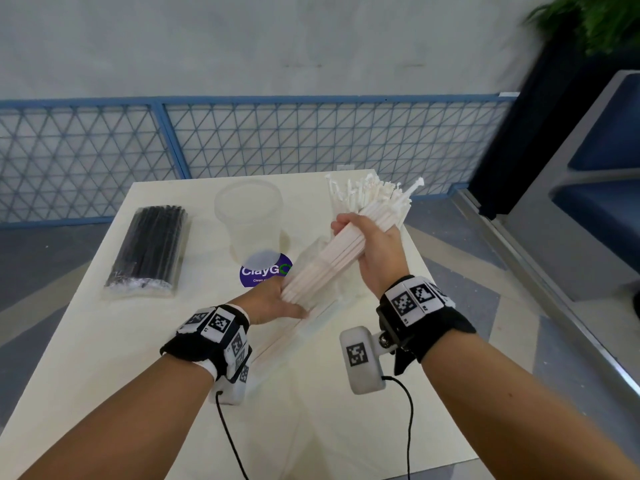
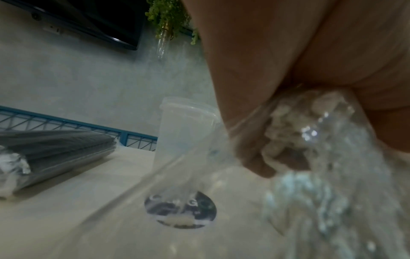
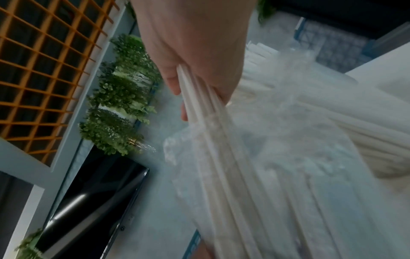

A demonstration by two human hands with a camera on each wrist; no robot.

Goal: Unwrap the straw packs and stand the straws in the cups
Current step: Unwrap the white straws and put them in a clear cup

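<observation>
My right hand (image 1: 363, 237) grips a thick bundle of white straws (image 1: 332, 265) round its middle and holds it slanted above the table, top ends fanned toward the far right. My left hand (image 1: 277, 299) holds the bundle's lower end, its fingers curled round the clear wrapper (image 2: 310, 140), which sags below the straws. In the right wrist view the straws (image 3: 221, 140) run out from under the fingers into the loose plastic. An empty clear cup (image 1: 247, 216) stands upright just left of the bundle. A sealed pack of black straws (image 1: 149, 247) lies flat at the far left.
A purple round sticker (image 1: 263, 271) sits on the pale table (image 1: 138, 358) in front of the cup. A blue mesh fence (image 1: 311, 140) runs behind the table. A dark planter (image 1: 540, 133) and a grey-blue seat (image 1: 595, 188) stand on the right.
</observation>
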